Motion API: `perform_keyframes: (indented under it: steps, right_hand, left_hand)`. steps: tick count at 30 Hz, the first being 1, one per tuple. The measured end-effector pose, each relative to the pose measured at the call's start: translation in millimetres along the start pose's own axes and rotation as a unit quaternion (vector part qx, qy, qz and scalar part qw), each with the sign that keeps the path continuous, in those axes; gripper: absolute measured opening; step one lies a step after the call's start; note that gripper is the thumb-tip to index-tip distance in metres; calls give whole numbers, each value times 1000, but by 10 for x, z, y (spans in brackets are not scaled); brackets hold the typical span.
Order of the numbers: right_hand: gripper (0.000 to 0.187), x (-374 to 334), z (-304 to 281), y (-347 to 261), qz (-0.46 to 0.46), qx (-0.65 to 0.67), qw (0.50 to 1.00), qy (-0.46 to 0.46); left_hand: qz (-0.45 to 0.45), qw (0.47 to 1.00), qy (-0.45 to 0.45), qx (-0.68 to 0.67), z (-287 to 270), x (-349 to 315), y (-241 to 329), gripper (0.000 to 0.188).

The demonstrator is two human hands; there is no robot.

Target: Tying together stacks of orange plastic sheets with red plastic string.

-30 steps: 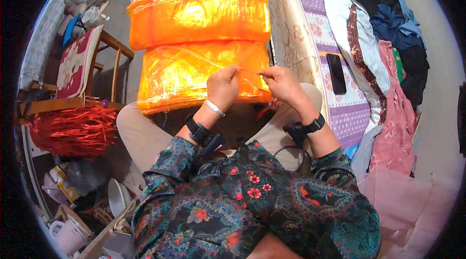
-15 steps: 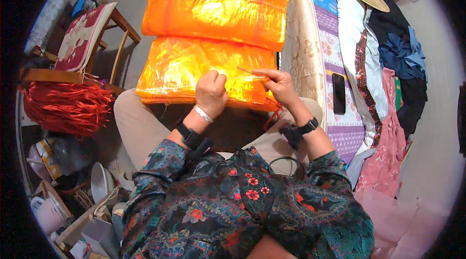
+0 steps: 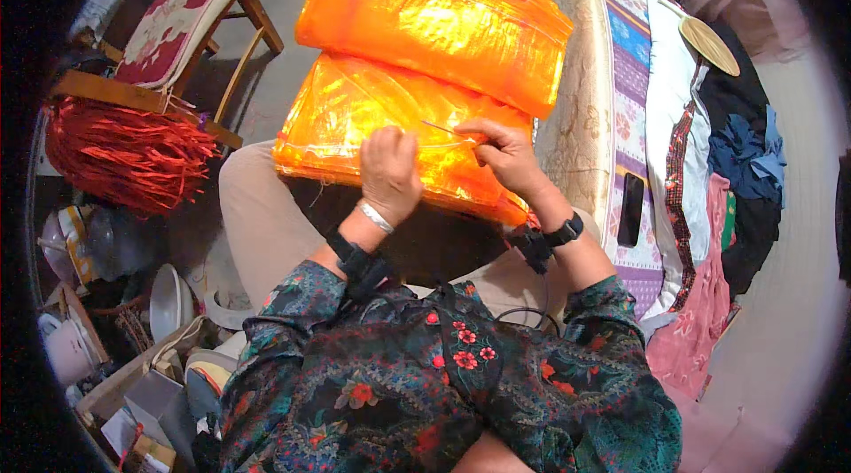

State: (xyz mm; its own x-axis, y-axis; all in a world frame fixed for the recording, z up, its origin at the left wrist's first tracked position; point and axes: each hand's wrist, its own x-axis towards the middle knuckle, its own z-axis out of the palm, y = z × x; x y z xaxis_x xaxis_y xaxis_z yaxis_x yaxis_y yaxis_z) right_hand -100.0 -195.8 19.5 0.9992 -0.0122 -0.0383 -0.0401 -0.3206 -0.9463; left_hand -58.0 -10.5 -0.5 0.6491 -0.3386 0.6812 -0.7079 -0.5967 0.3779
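Stacks of shiny orange woven-plastic bags (image 3: 434,21) lie before my knees, white strings along their edges. My left hand (image 3: 391,173) rests on the near bag (image 3: 341,105), fingers curled down at its white-corded edge; what they grip is hidden under them. In my right hand (image 3: 503,154), a thin needle-like rod (image 3: 436,126) is pinched between thumb and fingers and points left, over the bag. A white cord (image 3: 448,146) runs along the bag's edge between my hands.
At left stands a wooden chair (image 3: 182,30) with a bundle of red strips (image 3: 133,158) hanging beside it. Basins and boxes (image 3: 168,304) crowd the lower left. On the right, a covered bed (image 3: 625,127) bears a phone (image 3: 630,210), clothes (image 3: 749,149) and a round woven fan (image 3: 709,46).
The view has shifted, so the bags sit farther right and tilted. My left fingers have straightened a little and lowered onto the bag; my right hand keeps the needle-like rod.
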Motion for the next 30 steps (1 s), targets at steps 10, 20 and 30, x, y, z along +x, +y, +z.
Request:
perform_keyframes:
  steps: [10, 20, 30]
  right_hand:
    - [42, 296, 389, -100, -129, -247, 960, -6]
    - [31, 490, 340, -98, -39, -79, 995, -51]
    - [23, 828, 651, -70, -59, -11, 998, -37]
  left_hand:
    - [-34, 994, -31, -95, 67, 49, -16, 11]
    - [-90, 990, -68, 88, -291, -4, -663, 13]
    - [-92, 989, -46, -109, 158, 258, -297, 5]
